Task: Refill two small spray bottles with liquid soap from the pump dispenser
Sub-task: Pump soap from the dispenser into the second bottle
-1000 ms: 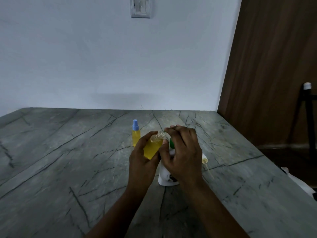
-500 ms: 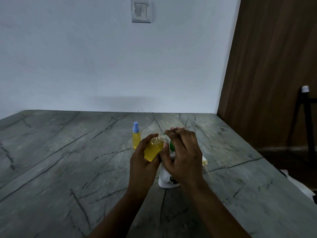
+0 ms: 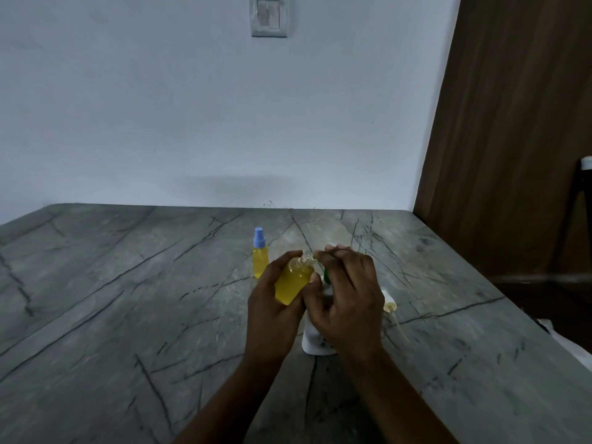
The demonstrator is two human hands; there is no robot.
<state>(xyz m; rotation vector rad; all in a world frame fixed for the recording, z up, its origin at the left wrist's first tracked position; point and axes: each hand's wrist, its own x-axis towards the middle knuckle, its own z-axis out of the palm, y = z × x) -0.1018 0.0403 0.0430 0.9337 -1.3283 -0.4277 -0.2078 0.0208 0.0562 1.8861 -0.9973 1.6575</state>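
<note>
Grey veined tabletop [image 3: 128, 299] against white wall [image 3: 160, 123]. Spray bottles counted: 2. Open bottle [image 3: 293, 283], yellow-filled, tilted, gripped round its body by left hand [image 3: 272, 312] at centre, above tabletop. Right hand [image 3: 349, 299] curled over top of 1 white dispenser [image 3: 313, 345] just beside it. Capped bottle [image 3: 260, 261], blue top, upright behind. Loose spray head [image 3: 389, 302]: 1, lying right of dispenser. Wall switch [image 3: 269, 16]: 1.
</note>
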